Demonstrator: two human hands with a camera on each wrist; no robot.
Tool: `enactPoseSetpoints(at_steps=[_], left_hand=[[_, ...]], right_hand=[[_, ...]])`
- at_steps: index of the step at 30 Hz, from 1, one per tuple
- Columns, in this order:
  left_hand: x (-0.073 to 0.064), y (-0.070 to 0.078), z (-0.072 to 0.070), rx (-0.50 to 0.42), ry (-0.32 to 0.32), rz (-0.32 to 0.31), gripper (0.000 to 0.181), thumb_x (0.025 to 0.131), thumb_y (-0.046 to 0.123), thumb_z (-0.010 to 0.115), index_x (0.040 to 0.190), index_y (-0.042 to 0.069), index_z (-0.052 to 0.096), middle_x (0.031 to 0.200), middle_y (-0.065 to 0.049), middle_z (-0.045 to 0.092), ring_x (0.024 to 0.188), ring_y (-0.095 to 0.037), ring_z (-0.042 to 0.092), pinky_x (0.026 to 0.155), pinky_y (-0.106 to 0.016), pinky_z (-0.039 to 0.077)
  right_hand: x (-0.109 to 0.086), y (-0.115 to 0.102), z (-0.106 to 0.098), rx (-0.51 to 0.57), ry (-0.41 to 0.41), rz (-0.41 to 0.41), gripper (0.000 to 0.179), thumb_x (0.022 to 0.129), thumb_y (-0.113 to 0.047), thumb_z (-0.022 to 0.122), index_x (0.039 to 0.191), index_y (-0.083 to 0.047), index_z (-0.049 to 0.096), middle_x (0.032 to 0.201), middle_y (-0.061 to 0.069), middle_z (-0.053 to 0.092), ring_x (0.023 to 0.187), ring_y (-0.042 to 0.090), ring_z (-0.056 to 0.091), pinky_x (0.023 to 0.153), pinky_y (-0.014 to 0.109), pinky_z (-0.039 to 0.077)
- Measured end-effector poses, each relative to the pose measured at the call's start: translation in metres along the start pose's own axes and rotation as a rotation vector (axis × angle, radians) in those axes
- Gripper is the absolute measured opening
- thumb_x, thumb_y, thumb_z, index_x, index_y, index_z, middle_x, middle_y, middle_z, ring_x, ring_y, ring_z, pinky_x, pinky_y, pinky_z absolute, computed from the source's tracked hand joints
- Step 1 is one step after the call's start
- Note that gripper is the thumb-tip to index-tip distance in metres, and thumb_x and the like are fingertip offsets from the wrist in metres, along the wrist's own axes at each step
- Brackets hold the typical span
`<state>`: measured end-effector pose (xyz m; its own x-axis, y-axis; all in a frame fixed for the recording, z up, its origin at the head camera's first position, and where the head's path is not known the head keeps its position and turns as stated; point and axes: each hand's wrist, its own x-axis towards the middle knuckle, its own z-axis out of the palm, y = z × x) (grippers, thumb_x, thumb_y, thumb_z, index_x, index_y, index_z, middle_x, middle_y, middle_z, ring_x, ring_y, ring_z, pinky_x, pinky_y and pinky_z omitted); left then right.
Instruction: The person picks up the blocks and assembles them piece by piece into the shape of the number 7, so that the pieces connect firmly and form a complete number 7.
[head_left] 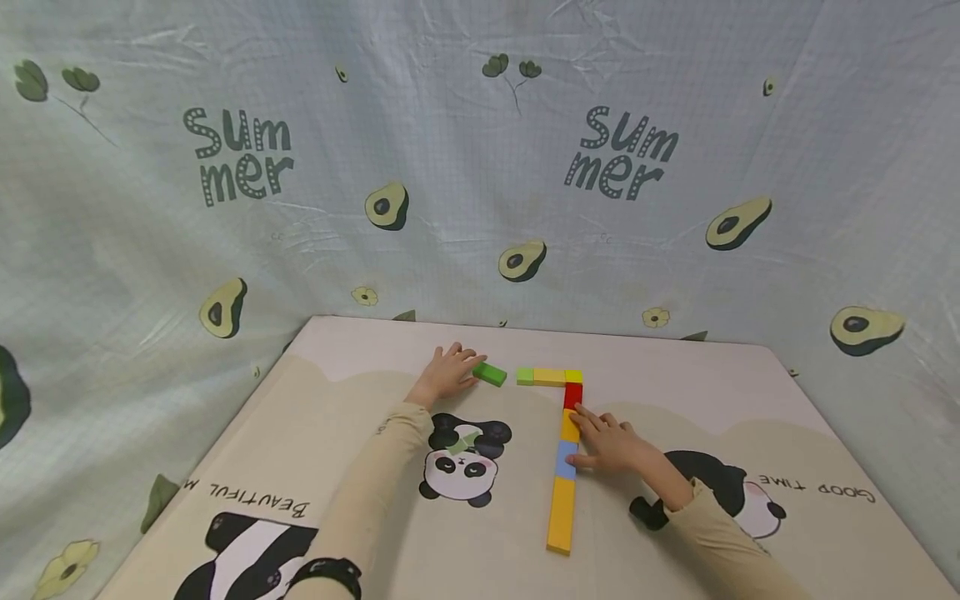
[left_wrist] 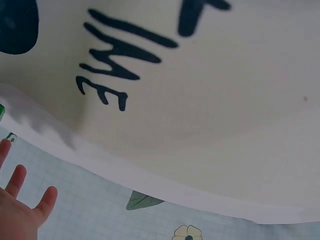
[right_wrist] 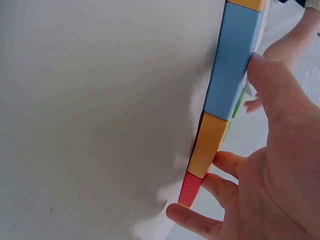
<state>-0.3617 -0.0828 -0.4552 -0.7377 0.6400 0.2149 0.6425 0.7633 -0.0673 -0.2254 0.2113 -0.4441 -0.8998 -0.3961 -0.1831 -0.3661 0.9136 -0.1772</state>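
My left hand (head_left: 447, 375) is at the far side of the table, holding the left end of a dark green block (head_left: 490, 373) between thumb and forefinger. The other fingers spread apart, as the left wrist view shows. A row of blocks runs toward me: a red block (head_left: 573, 395), a short orange block (head_left: 570, 426), a blue block (head_left: 566, 460) and a long orange block (head_left: 561, 515). My right hand (head_left: 617, 442) lies along its right side with extended fingers. In the right wrist view, the thumb touches the blue block (right_wrist: 232, 60), while fingertips rest at the orange block (right_wrist: 207, 145) and red block (right_wrist: 190, 189).
From the row's far end, a yellow block (head_left: 573, 376), an orange-yellow block (head_left: 550, 377) and a light green block (head_left: 525, 377) extend leftward. A gap separates the light green and dark green blocks. The panda-print tabletop (head_left: 495, 567) meets a hanging avocado-print cloth (head_left: 450, 150) behind.
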Motion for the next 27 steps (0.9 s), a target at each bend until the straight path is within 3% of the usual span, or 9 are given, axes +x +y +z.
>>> enactPoseSetpoints(at_steps=[6, 16, 27], left_hand=[[0.004, 0.006, -0.003, 0.020, -0.031, 0.000, 0.037, 0.087, 0.028, 0.056, 0.122, 0.018, 0.053, 0.116, -0.006, 0.056, 0.107, -0.026, 0.044, 0.088, -0.053, 0.038], [0.010, 0.014, 0.002, 0.082, 0.011, 0.038, 0.026, 0.084, 0.025, 0.060, 0.107, 0.015, 0.057, 0.108, -0.003, 0.059, 0.100, -0.023, 0.046, 0.083, -0.049, 0.041], [0.010, 0.017, 0.005, 0.073, 0.028, 0.032, 0.025, 0.084, 0.021, 0.060, 0.109, 0.017, 0.058, 0.105, -0.002, 0.061, 0.098, -0.022, 0.047, 0.084, -0.049, 0.041]], right_hand=[[0.001, -0.001, 0.000, -0.007, -0.013, 0.007, 0.080, 0.079, -0.053, 0.055, 0.137, -0.004, 0.029, 0.146, 0.015, 0.022, 0.118, 0.039, 0.037, 0.091, 0.061, 0.032], [0.001, -0.002, 0.000, -0.002, -0.017, 0.011, 0.079, 0.080, -0.053, 0.055, 0.137, -0.004, 0.030, 0.146, 0.015, 0.021, 0.119, 0.039, 0.036, 0.091, 0.061, 0.031], [-0.001, -0.002, -0.001, 0.003, -0.018, 0.006, 0.079, 0.080, -0.052, 0.055, 0.137, -0.003, 0.030, 0.146, 0.015, 0.021, 0.118, 0.039, 0.036, 0.090, 0.061, 0.032]])
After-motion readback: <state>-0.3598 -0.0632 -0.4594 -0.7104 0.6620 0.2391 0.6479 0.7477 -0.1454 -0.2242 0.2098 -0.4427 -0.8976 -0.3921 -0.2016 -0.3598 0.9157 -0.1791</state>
